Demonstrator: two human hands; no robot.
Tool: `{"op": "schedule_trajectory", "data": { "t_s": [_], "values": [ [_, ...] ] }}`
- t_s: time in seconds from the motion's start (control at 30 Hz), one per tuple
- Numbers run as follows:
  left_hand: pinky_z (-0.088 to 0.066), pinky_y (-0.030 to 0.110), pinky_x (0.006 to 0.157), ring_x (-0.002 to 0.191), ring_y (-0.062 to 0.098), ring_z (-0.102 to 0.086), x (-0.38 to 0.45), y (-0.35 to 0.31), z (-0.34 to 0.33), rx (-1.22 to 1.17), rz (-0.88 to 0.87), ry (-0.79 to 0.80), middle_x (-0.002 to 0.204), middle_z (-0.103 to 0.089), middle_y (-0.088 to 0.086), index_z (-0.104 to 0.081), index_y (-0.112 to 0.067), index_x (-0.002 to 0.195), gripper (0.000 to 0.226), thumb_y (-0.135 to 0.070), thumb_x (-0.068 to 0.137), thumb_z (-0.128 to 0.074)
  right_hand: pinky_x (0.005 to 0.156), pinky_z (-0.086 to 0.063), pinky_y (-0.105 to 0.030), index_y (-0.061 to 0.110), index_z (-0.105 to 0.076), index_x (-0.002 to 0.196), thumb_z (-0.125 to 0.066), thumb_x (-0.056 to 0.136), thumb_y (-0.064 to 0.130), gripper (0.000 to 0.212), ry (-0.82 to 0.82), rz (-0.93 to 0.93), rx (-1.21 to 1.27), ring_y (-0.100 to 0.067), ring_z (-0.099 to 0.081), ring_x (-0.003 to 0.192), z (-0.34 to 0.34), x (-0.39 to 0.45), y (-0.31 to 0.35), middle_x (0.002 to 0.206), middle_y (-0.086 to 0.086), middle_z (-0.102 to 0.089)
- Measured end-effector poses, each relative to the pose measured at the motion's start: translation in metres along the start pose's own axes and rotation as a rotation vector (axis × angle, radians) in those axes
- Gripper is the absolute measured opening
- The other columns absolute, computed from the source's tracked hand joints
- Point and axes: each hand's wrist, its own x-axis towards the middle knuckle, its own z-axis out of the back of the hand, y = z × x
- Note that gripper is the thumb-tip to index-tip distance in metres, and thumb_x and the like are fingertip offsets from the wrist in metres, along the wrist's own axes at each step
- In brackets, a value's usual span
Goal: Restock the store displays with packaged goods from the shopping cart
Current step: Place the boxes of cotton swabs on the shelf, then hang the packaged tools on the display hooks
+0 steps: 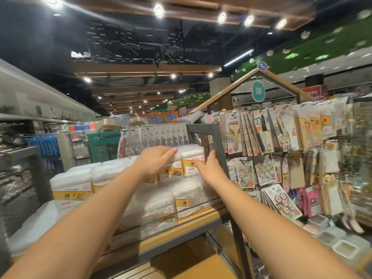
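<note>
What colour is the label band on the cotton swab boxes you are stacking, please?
Yellow-orange with dark characters, on the clear cotton swab boxes; the head view shows it best.

Both arms bare, extended forward and up from the bottom corners, converging toward frame centre. Left forearm runs from 7 o'clock up toward centre; left hand (pixel 156 161) is palm-down, fingers straight and together, tips pointing to 2 o'clock, wrist slightly bent. Right forearm comes in from 5 o'clock; right hand (pixel 209 168) is just beside the left at its 4 o'clock, fingers extended up toward 12, thumb splayed out toward 10. Neither hand curled. The two hands are close but not touching.
</note>
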Motion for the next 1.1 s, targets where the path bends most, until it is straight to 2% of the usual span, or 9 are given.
{"op": "schedule_trajectory", "data": {
  "t_s": [0.17,0.3,0.37,0.5,0.6,0.7,0.93,1.0,1.1],
  "values": [
    [-0.04,0.031,0.096,0.12,0.017,-0.055,-0.004,-0.04,-0.006,-0.127,-0.251,-0.112,0.129,-0.064,0.0,-0.062,-0.017,0.13,0.055,-0.049,0.094,-0.033,0.104,-0.039,-0.031,0.017,-0.012,0.157,-0.053,0.099,0.039,0.075,-0.042,0.022,0.178,-0.015,-0.046,0.131,0.032,-0.055,-0.03,0.153,-0.004,-0.039],
    [-0.039,0.032,0.099,0.121,0.02,-0.054,-0.011,-0.101,-0.04,-0.168,-0.451,-0.06,0.129,-0.063,0.001,-0.062,-0.018,0.13,0.047,-0.049,0.095,-0.051,0.084,-0.042,-0.024,0.017,-0.023,0.153,-0.054,0.1,0.032,0.064,-0.142,-0.15,0.25,-0.012,-0.054,0.104,0.079,-0.107,-0.078,0.119,0.005,-0.055],
    [-0.037,0.03,0.099,0.122,0.021,-0.052,-0.018,-0.143,-0.068,-0.2,-0.52,0.033,0.13,-0.062,0.004,-0.061,-0.018,0.13,0.057,-0.055,0.09,-0.047,0.087,-0.045,-0.028,0.016,-0.031,0.149,-0.055,0.099,0.034,0.058,-0.168,-0.251,0.222,-0.015,-0.058,0.105,0.114,-0.136,-0.114,0.111,0.005,-0.056],
    [-0.038,0.028,0.098,0.123,0.018,-0.052,-0.031,-0.233,-0.13,-0.259,-0.605,0.282,0.133,-0.06,0.002,-0.06,-0.018,0.131,0.04,-0.039,0.098,-0.056,0.081,-0.045,-0.031,0.018,-0.057,0.119,-0.056,0.097,0.043,0.033,-0.156,-0.39,0.119,-0.016,-0.061,0.101,0.195,-0.198,-0.173,0.114,-0.004,-0.065],
    [-0.044,0.031,0.1,0.117,0.017,-0.059,-0.039,-0.288,-0.177,-0.369,-0.577,0.452,0.125,-0.066,0.002,-0.066,-0.017,0.123,0.039,-0.042,0.095,-0.059,0.07,-0.043,-0.028,0.018,-0.06,0.1,-0.054,0.099,0.035,0.018,-0.198,-0.458,0.1,-0.016,-0.062,0.084,0.251,-0.242,-0.216,0.094,-0.003,-0.065],
    [-0.047,0.036,0.096,0.104,0.018,-0.063,-0.046,-0.351,-0.221,-0.499,-0.553,0.531,0.111,-0.07,0.004,-0.069,-0.012,0.112,0.049,-0.051,0.085,-0.058,0.055,-0.04,-0.019,0.017,-0.057,0.08,-0.055,0.099,0.033,0.025,-0.224,-0.573,0.035,-0.013,-0.055,0.065,0.305,-0.289,-0.259,0.078,-0.004,-0.06],
    [-0.039,0.019,0.08,0.097,0.008,-0.057,-0.077,-0.477,-0.335,-0.584,-0.532,0.857,0.097,-0.06,-0.015,-0.063,-0.035,0.099,0.004,-0.036,0.097,-0.059,0.059,-0.035,-0.024,0.016,-0.058,0.096,-0.053,0.1,0.036,0.022,-0.216,-0.9,-0.079,-0.016,-0.057,0.075,0.419,-0.376,-0.371,0.094,-0.004,-0.063],
    [-0.04,0.022,0.082,0.1,0.01,-0.058,-0.094,-0.503,-0.374,-0.6,-0.494,0.967,0.091,-0.058,-0.02,-0.063,-0.034,0.096,0.01,-0.042,0.094,-0.058,0.059,-0.035,-0.024,0.014,-0.059,0.099,-0.052,0.099,0.037,0.023,-0.197,-0.993,-0.084,-0.015,-0.057,0.072,0.434,-0.396,-0.407,0.093,-0.004,-0.062],
    [-0.044,0.028,0.078,0.087,0.012,-0.057,-0.116,-0.53,-0.429,-0.63,-0.414,1.092,0.083,-0.06,-0.012,-0.065,-0.031,0.089,0.032,-0.06,0.078,-0.056,0.048,-0.036,-0.019,0.015,-0.055,0.076,-0.05,0.1,0.03,0.03,-0.134,-1.089,-0.092,-0.014,-0.05,0.056,0.438,-0.422,-0.453,0.074,-0.007,-0.056]
  ]
}}
